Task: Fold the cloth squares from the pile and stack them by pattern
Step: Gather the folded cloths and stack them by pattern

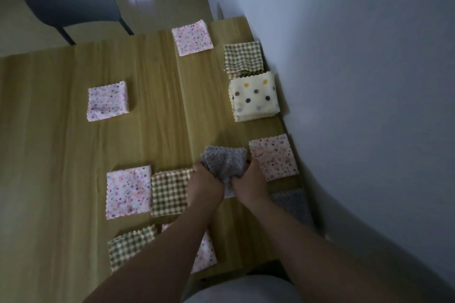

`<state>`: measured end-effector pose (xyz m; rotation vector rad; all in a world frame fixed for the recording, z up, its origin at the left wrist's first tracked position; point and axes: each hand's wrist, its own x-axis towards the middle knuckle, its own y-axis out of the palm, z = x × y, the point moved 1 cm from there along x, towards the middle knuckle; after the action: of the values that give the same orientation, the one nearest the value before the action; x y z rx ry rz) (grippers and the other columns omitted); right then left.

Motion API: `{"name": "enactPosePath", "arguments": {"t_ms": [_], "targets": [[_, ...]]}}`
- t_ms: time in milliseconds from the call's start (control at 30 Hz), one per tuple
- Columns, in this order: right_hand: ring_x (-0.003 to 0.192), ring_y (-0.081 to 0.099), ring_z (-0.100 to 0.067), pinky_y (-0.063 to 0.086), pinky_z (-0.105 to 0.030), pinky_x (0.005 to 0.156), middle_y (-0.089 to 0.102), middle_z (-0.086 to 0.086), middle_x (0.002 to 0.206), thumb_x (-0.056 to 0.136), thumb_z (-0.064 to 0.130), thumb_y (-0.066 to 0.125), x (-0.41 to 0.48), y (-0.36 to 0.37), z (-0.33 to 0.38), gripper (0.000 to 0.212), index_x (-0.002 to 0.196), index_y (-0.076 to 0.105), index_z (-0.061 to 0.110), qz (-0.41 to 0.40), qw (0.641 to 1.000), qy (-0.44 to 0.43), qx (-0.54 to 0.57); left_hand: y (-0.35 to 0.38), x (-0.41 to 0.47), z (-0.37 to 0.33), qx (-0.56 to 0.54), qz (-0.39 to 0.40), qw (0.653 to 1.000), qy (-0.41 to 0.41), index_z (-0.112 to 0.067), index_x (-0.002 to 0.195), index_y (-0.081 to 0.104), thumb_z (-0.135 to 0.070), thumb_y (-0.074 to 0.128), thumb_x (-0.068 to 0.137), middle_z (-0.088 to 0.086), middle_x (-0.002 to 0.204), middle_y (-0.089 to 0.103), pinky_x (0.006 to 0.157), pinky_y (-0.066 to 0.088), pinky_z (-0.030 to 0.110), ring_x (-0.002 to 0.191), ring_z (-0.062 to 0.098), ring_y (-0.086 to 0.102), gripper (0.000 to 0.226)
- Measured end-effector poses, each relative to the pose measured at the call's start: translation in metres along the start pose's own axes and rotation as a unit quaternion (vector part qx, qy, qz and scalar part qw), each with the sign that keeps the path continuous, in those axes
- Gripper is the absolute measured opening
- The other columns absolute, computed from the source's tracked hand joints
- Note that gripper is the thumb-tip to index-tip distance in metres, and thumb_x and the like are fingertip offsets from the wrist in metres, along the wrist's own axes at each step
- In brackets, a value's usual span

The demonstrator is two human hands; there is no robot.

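A grey patterned cloth square [225,161] is bunched up between both hands above the wooden table [61,142]. My left hand [203,183] grips its left side and my right hand [248,183] grips its right side. Folded cloths lie around: a pink floral one [273,156] just right of my hands, a brown checked one [170,192] just left of them, and a grey one [293,204] near the right edge. A cream polka-dot stack [254,96] and a brown checked stack [242,59] sit by the wall.
More pink floral cloths lie at the far edge [192,38], the middle left [107,101] and the near left [128,190]. Another checked cloth [128,245] lies near the front edge. A dark chair [71,2] stands beyond the table. A wall [357,81] borders the right side.
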<state>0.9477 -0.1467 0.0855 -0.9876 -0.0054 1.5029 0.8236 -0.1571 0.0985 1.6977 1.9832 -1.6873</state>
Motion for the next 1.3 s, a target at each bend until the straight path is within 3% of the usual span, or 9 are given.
{"name": "enactPosePath", "arguments": {"t_ms": [200,333,467,600,767,967,1067,1167,1300], "targets": [[0.114,0.061,-0.02,0.055,-0.035,0.088,0.059,-0.003,0.13,0.08,0.022,0.082,0.004,-0.009,-0.004,0.073,0.139,0.039,0.017,0.059,0.996,-0.017,0.069,-0.005,0.01,-0.002,-0.097,0.023,0.992,-0.077,-0.006,0.108,0.057,-0.014,0.065,0.082,0.008,0.094,0.063,0.056,0.048,0.03,0.079,0.023,0.062,0.029],[0.116,0.059,-0.019,0.056,-0.034,0.091,0.057,-0.001,0.131,0.082,0.018,0.082,-0.006,-0.019,0.003,0.072,0.14,0.041,0.016,0.055,0.991,-0.032,0.117,-0.019,0.009,-0.004,-0.185,0.039,0.976,-0.112,-0.004,0.082,0.064,-0.014,0.067,0.081,0.015,0.083,0.068,0.064,0.055,0.035,0.075,0.028,0.067,0.01],[0.11,0.06,-0.017,0.057,-0.031,0.085,0.056,0.003,0.12,0.08,0.015,0.082,-0.031,-0.038,0.005,0.065,0.134,0.046,0.019,-0.004,0.988,-0.072,0.134,-0.025,-0.005,-0.002,-0.247,0.083,0.962,-0.087,-0.005,0.088,0.066,-0.012,0.073,0.076,0.015,0.086,0.069,0.065,0.06,0.038,0.078,0.03,0.069,0.016],[0.113,0.06,-0.016,0.06,-0.033,0.086,0.056,0.002,0.125,0.085,0.009,0.075,-0.063,-0.061,-0.015,0.06,0.135,0.046,0.023,-0.079,0.985,-0.079,0.132,-0.009,-0.029,-0.005,-0.278,0.183,0.941,-0.056,-0.006,0.104,0.065,-0.01,0.081,0.059,0.017,0.102,0.07,0.079,0.062,0.054,0.09,0.036,0.071,0.047],[0.117,0.053,-0.019,0.049,-0.029,0.087,0.049,-0.005,0.131,0.093,0.009,0.063,-0.098,-0.088,-0.05,0.044,0.133,0.044,0.017,-0.186,0.979,-0.069,0.044,0.03,-0.055,-0.008,-0.261,0.275,0.925,-0.001,-0.015,0.119,0.061,-0.02,0.095,0.054,0.009,0.112,0.071,0.078,0.063,0.05,0.096,0.031,0.072,0.074],[0.102,0.053,-0.03,0.048,-0.036,0.077,0.052,-0.014,0.118,0.091,0.002,0.058,-0.107,-0.099,-0.086,0.028,0.118,0.055,0.009,-0.275,0.945,-0.125,-0.122,0.066,-0.08,-0.012,-0.195,0.306,0.925,0.113,-0.024,0.117,0.065,-0.033,0.091,0.072,-0.001,0.113,0.072,0.09,0.06,0.047,0.107,0.023,0.07,0.053],[0.102,0.051,-0.03,0.052,-0.044,0.084,0.05,-0.014,0.121,0.098,0.007,0.05,-0.103,-0.089,-0.107,0.022,0.117,0.059,0.009,-0.249,0.945,-0.093,-0.192,0.073,-0.082,-0.005,-0.11,0.302,0.936,0.144,-0.026,0.118,0.058,-0.035,0.084,0.081,-0.004,0.113,0.066,0.096,0.057,0.042,0.111,0.022,0.066,0.046],[0.115,0.048,-0.036,0.048,-0.044,0.093,0.05,-0.019,0.126,0.1,0.013,0.049,-0.098,-0.078,-0.123,0.034,0.132,0.055,0.005,-0.172,0.947,-0.036,-0.268,0.071,-0.08,0.004,-0.019,0.273,0.954,0.124,-0.014,0.139,0.043,-0.045,0.082,0.081,0.002,0.123,0.061,0.087,0.055,0.035,0.109,0.021,0.062,0.076],[0.126,0.044,-0.038,0.043,-0.044,0.098,0.046,-0.017,0.136,0.103,0.021,0.043,-0.098,-0.077,-0.107,0.032,0.129,0.059,0.008,-0.198,0.935,-0.012,-0.295,0.051,-0.071,0.021,-0.046,0.268,0.959,0.083,-0.016,0.138,0.045,-0.039,0.083,0.081,0.005,0.11,0.068,0.09,0.058,0.044,0.1,0.023,0.068,0.073]]}}
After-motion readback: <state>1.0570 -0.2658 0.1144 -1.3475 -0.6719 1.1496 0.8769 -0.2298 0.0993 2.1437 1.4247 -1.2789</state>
